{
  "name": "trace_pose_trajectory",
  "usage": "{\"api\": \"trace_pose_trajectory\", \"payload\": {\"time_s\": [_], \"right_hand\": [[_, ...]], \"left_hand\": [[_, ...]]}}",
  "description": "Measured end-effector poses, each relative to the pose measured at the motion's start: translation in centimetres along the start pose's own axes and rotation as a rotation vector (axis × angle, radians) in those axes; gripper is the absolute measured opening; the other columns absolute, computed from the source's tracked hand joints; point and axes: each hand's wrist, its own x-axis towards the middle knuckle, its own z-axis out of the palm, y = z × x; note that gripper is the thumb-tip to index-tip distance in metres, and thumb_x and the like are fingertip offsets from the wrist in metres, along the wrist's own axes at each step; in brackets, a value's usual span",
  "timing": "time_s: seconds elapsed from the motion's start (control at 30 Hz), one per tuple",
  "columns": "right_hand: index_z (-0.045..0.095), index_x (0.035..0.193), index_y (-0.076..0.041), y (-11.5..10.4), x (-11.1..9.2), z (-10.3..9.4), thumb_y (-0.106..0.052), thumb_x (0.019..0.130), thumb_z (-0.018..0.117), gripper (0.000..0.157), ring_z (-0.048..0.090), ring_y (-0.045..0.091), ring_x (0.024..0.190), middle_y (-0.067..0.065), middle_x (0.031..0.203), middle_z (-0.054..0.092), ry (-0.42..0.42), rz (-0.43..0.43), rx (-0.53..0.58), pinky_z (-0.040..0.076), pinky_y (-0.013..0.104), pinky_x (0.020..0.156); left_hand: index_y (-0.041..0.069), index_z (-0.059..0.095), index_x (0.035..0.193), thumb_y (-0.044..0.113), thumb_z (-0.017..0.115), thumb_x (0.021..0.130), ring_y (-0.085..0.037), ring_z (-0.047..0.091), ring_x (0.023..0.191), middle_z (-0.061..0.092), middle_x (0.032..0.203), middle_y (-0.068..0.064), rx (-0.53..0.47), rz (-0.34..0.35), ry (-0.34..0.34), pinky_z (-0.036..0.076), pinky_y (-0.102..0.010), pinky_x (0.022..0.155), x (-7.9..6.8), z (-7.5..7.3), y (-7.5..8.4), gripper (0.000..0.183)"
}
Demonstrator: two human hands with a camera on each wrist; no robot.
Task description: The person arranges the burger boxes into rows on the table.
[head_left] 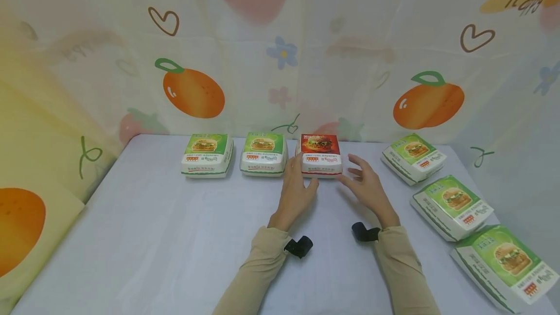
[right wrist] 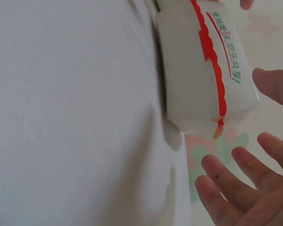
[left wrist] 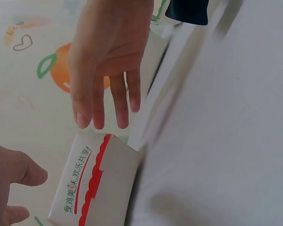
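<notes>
A red-topped burger box point(head_left: 320, 145) stands at the table's back edge, between my two hands. My left hand point(head_left: 295, 198) is at its left side with the fingers extended; whether they touch the box I cannot tell. Off the box's right side, my right hand point(head_left: 369, 189) is spread with loosely bent fingers and holds nothing. From the left wrist, the box's white front point(left wrist: 101, 183) with its red scalloped trim lies between the hands. In the right wrist view a gap separates the right fingers point(right wrist: 231, 188) from the box point(right wrist: 198, 75).
Two green-topped burger boxes, one at far left point(head_left: 206, 154) and one beside my left hand point(head_left: 264, 153), share the back row. Three more green boxes point(head_left: 414, 158) run down the table's right edge. A fruit-printed curtain point(head_left: 245, 86) hangs behind the white table point(head_left: 153, 237).
</notes>
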Motion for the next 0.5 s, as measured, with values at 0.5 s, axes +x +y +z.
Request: {"api": "trace_pose_trajectory", "payload": {"time_s": [0.5], "right_hand": [[0.031,0.154,-0.008,0.2,-0.4,-2.6,-0.029,0.096,0.066,0.071,0.041,0.042,0.141,0.017,0.159,0.034,0.034,-0.001,-0.021,0.037,0.056,0.114]], "left_hand": [[0.011,0.035,0.152,0.016,0.059,0.094,-0.033,0.028,0.148,0.024,0.160,-0.019,-0.047,0.044,0.002,0.033,-0.055,0.117,-0.4,-0.5,1.6,0.063]]}}
